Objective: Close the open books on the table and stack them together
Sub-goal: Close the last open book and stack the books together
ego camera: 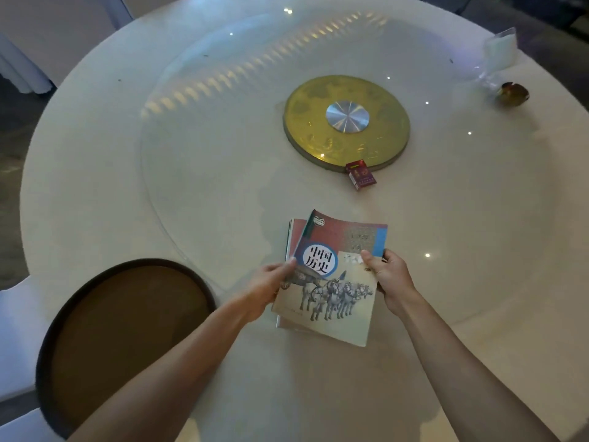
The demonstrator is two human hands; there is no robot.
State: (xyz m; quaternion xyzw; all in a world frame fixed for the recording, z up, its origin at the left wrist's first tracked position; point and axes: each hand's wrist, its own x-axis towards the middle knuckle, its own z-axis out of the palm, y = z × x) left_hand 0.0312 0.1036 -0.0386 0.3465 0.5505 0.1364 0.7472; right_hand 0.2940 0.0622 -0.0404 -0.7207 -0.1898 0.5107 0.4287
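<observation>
Closed horse-illustrated textbook, cover reading "中国历史", atop red-edged book stack on white round table; long axis near-to-far, tilted right. L hand, R hand grip opposite edges.

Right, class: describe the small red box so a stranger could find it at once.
Start at the round white table and find the gold disc near its middle. The small red box lies at the disc's near edge, beyond the books; nothing else on the table is small and red.
</observation>
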